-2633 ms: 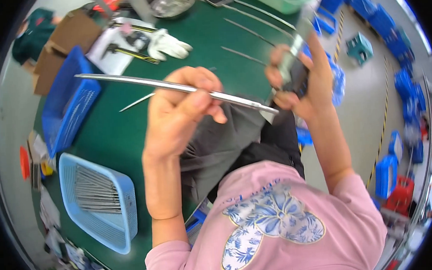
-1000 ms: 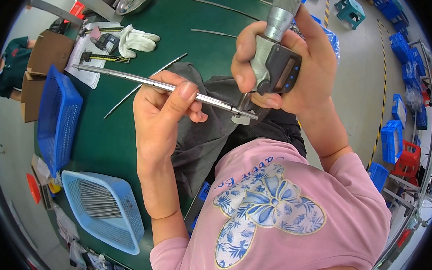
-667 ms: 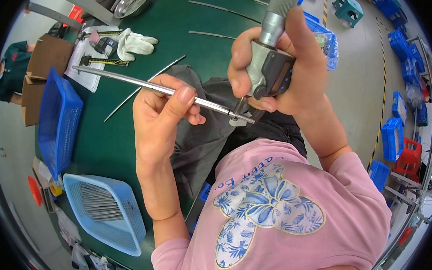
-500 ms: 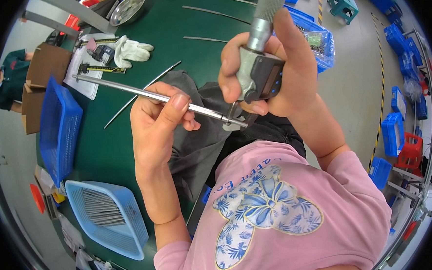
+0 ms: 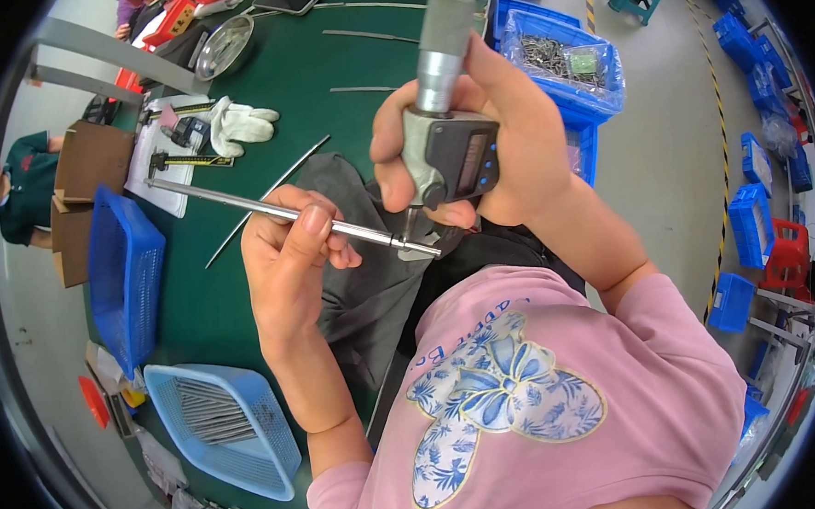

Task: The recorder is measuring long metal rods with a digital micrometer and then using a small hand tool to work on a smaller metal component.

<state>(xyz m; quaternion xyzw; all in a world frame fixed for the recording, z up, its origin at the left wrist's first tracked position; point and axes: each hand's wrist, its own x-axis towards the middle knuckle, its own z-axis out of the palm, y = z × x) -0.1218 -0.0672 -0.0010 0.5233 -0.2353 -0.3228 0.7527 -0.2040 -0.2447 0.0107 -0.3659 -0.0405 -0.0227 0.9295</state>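
Note:
My left hand [image 5: 288,270] pinches a slim shiny metal rod [image 5: 211,197] between thumb and fingers. The rod slants from the paper at the upper left down to the micrometer. My right hand [image 5: 526,147] is wrapped round this digital micrometer [image 5: 439,151], its knurled thimble pointing up and its thumb alongside. The rod's stepped right end lies at the micrometer's spindle and frame; whether the jaws touch it I cannot tell. Beneath the hands lies grey cloth [image 5: 330,180]. A second thin rod [image 5: 310,153] rests on the green table behind my left hand.
A light blue basket [image 5: 274,427] with many metal rods stands at the lower left, a blue basket [image 5: 142,296] beyond it. White glove [image 5: 242,123], caliper [image 5: 195,160] and metal bowl [image 5: 226,47] lie farther back. A bin of metal parts [image 5: 570,103] is right of the table.
The micrometer and my right hand have shifted left and slightly down in the picture. The rod's right end has moved left and a little lower. Both hands keep their hold.

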